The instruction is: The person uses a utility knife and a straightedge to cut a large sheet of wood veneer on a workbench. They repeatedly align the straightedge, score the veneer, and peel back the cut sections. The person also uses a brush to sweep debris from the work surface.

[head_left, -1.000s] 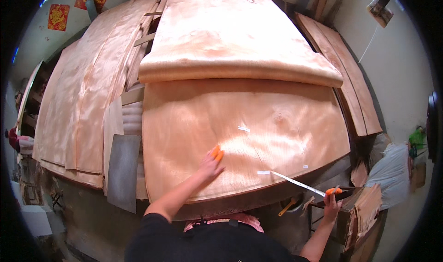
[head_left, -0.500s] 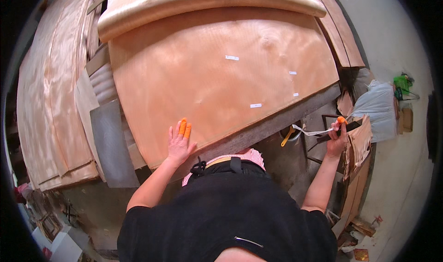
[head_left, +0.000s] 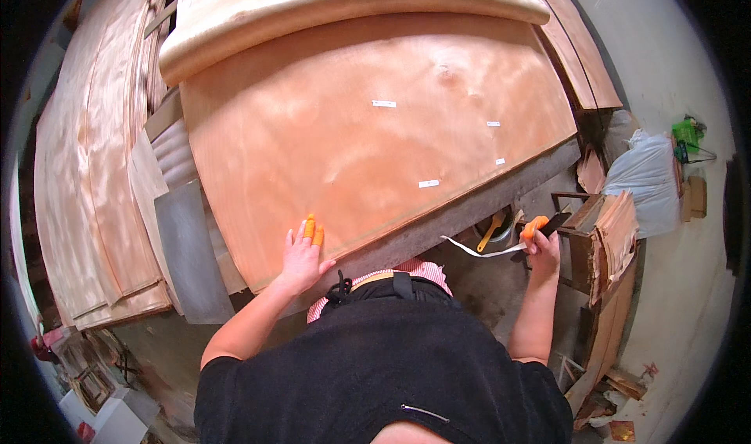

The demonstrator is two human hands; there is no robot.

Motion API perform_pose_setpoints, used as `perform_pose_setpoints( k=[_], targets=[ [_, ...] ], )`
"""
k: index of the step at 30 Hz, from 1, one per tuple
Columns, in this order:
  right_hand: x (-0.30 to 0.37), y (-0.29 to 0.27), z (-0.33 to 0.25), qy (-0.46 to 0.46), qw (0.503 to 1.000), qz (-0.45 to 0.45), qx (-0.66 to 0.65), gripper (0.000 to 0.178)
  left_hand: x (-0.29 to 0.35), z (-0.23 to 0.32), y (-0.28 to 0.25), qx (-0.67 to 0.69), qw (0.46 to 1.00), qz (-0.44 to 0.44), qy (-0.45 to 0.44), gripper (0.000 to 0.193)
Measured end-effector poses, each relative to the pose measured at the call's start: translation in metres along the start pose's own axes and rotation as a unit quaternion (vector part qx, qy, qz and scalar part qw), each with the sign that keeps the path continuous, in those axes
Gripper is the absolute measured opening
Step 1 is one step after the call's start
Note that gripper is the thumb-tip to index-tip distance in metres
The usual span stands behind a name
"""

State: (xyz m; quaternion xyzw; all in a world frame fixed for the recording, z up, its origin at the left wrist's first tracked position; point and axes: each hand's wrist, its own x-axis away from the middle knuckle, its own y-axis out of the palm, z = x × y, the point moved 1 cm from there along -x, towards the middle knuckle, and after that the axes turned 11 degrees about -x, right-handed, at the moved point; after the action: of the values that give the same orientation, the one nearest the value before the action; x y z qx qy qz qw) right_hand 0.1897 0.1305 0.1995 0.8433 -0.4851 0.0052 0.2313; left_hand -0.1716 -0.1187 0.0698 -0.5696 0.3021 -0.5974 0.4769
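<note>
A large sheet of pale wood veneer (head_left: 368, 147) lies over the work stack, its far part curled over in a broad roll (head_left: 352, 14). My left hand (head_left: 303, 264) rests flat on its near left corner, fingers stretched out, two of them in orange finger covers. Four-sided white tape pieces (head_left: 384, 104) stick to the sheet in several places. Off the sheet's right front edge, my right hand (head_left: 541, 252) is closed on a dangling white strip of tape (head_left: 485, 252). A dark flat piece (head_left: 555, 223) shows at its fingers; I cannot tell whether it is held.
A yellow-handled brush (head_left: 490, 231) leans in a round container (head_left: 501, 240) below the front edge. At the right stand a wooden frame with veneer scraps (head_left: 616, 237) and a pale plastic bag (head_left: 645, 178). More veneer stacks (head_left: 90, 170) and a grey panel (head_left: 192, 248) lie left.
My right hand has come left and nearer to me, bringing the white strip of tape toward the sheet's front edge. My left hand stays flat on the veneer.
</note>
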Motion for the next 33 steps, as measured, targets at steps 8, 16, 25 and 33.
perform_pose_setpoints(
  k=[8,16,25,33],
  targets=[
    [0.002,-0.042,0.007,0.027,0.998,0.035,-0.052,0.023,-0.119,-0.139,-0.107,0.148,0.972,0.169,-0.065,0.035],
    [0.007,-0.025,0.026,0.096,0.991,0.094,-0.024,0.018,-0.166,-0.138,-0.065,-0.141,0.98,0.033,-0.135,0.058],
    [-0.068,0.072,0.123,0.325,0.93,-0.095,0.139,0.017,-0.006,-0.061,0.048,0.029,0.973,0.183,-0.139,0.072],
    [-0.141,0.102,0.236,0.267,0.914,-0.197,0.235,0.018,0.048,-0.066,0.055,-0.013,0.981,0.106,-0.165,0.078]
  ],
)
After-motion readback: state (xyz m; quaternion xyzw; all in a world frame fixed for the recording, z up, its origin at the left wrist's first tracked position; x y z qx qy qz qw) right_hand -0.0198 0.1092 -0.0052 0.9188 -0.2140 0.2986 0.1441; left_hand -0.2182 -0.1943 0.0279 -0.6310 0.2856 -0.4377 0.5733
